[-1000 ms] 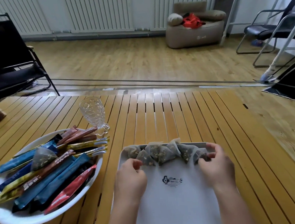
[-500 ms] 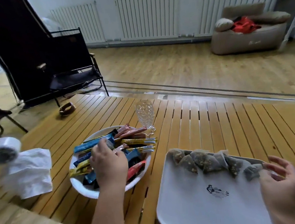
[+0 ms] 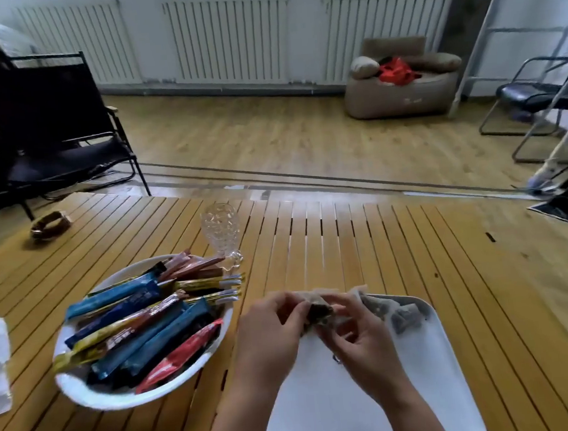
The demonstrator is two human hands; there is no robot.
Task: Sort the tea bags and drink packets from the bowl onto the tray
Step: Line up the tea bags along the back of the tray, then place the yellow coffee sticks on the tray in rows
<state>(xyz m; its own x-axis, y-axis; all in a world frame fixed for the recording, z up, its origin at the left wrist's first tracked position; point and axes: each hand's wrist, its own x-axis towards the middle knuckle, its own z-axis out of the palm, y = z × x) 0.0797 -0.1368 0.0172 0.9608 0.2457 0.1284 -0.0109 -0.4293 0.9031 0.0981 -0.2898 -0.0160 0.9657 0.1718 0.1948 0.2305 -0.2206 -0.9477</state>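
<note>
- Holding one tea bag (image 3: pixel 317 309) between them, left hand (image 3: pixel 271 335) and right hand (image 3: pixel 356 332) pinch it with curled fingers over the tray (image 3: pixel 433 356), lower centre.
- Step judged: placing it beside the tea bags (image 3: pixel 395 312) at the tray's far edge; next, release and return to the bowl (image 3: pixel 96 396).
- Drink packets (image 3: pixel 141 325) remain in the bowl, lower left.
- A glass (image 3: pixel 221 228) stands behind the bowl, not obstructing.

Hands (image 3: pixel 318 328) hide tea bags (image 3: pixel 317 309); tray (image 3: pixel 433 356) cropped.
</note>
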